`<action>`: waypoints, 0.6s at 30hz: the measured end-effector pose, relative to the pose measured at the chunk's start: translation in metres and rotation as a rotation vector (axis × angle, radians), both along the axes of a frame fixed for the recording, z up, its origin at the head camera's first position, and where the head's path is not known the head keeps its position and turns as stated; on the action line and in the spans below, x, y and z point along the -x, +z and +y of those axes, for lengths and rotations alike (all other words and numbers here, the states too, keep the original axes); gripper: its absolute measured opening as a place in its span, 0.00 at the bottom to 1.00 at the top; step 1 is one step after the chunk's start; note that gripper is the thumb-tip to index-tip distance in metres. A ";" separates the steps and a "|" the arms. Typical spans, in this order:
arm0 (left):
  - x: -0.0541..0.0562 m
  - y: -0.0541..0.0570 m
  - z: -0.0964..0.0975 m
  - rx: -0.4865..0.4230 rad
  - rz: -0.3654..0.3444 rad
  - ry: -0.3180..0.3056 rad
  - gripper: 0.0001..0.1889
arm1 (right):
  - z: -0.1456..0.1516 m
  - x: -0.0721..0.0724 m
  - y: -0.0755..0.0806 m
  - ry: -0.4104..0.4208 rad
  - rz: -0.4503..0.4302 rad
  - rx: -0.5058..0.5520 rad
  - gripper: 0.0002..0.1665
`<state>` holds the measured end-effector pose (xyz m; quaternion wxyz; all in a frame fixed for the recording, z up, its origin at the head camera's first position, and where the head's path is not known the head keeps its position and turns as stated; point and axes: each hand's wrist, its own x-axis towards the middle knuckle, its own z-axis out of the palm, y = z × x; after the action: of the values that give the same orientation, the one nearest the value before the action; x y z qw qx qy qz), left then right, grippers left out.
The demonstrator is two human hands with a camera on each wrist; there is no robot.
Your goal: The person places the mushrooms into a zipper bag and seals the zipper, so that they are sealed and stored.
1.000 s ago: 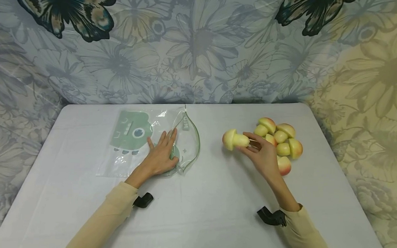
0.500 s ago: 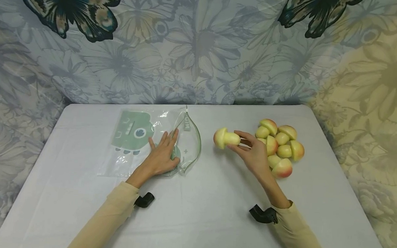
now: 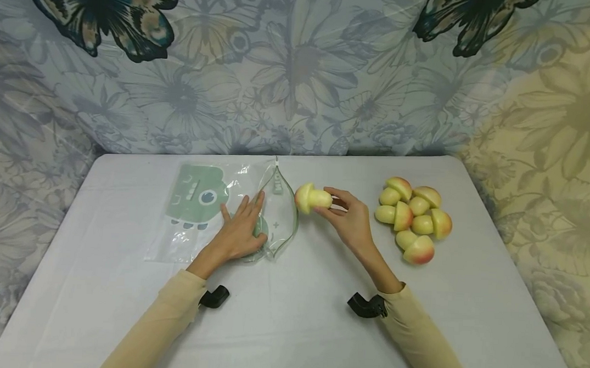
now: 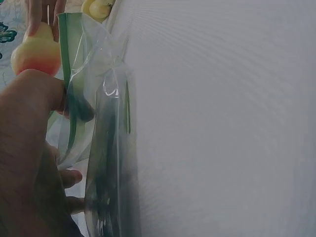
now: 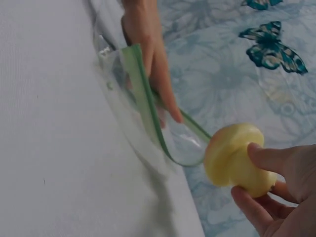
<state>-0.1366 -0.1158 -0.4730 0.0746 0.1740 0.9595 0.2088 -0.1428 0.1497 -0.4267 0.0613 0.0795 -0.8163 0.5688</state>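
A toy mushroom [image 3: 314,198] with a yellow stem and a reddish cap is pinched at its stem between the thumb and fingers of my right hand [image 3: 351,222]. Its cap points left, at the gaping mouth of a clear zip bag [image 3: 195,193] with a green monster print. My left hand [image 3: 237,233] lies over the bag near that mouth, fingers spread and fairly straight. The left wrist view shows the thumb [image 4: 42,91] at the green zip edge. In the right wrist view the mushroom [image 5: 239,158] hangs close to the green rim [image 5: 143,94].
Several more toy mushrooms [image 3: 420,251] lie grouped on the right of the white-covered table [image 3: 289,326]. A floral cloth with butterflies [image 3: 300,69] hangs behind the table's far edge. Black wrist mounts [image 3: 367,306] sit below both hands.
My right hand has carried the mushroom leftward from beside the group to the bag's mouth. The left hand and the bag have stayed where they were.
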 end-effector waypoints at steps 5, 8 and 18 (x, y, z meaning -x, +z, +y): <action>0.000 0.001 0.000 0.010 0.003 0.002 0.50 | -0.016 0.002 -0.004 0.033 0.020 -0.011 0.29; 0.000 0.001 0.001 0.013 0.004 0.001 0.50 | -0.025 -0.001 0.004 0.054 0.017 -0.003 0.29; 0.001 -0.003 0.003 0.038 0.009 -0.002 0.50 | -0.038 0.011 -0.017 0.081 0.009 -0.041 0.27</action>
<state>-0.1379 -0.1124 -0.4762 0.0740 0.1745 0.9633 0.1898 -0.1542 0.1121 -0.4439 0.0404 0.1163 -0.8237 0.5535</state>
